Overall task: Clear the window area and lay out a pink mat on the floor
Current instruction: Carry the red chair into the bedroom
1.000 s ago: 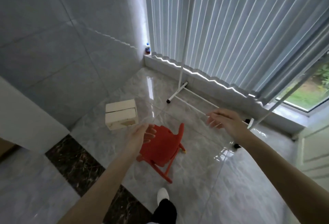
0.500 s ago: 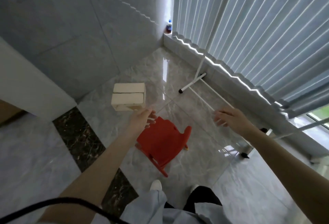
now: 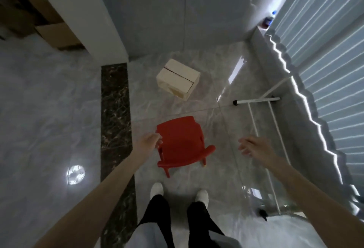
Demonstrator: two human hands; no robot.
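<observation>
- Head view, looking steeply down at a glossy grey marble floor [image 3: 59,119]. A small red plastic chair [image 3: 180,143] lies tipped over on it, just ahead of the person's two white shoes [image 3: 157,188].
- The left hand [image 3: 148,142] reaches forward on a straight bare arm. Its fingers [image 3: 158,139] are loosely spread and relaxed, at the chair's left edge; whether they touch it cannot be told. They grip nothing.
- The right hand [image 3: 256,146] is stretched out to the right of the chair, well apart from it, fingers open and slightly curled, holding nothing.
- The chair's seat surface faces up toward the camera. Its long axis runs roughly from the person toward the far wall, legs pointing back toward the shoes.
- Beyond the chair, toward the wall, sits a cream cardboard box [image 3: 178,79], turned at an angle.
- To the right of the chair stands a white metal rack [image 3: 256,101], its foot bar on the floor and thin rails running back toward the person.
- Farther right of the chair, pale vertical blinds [image 3: 325,60] cover the window.
- In the far corner beyond the chair, on the sill, a small bottle [image 3: 267,21] with a blue cap stands, blurred.
- A dark marble strip [image 3: 115,109] crosses the floor left of the chair.
- No pink mat shows in this view.
</observation>
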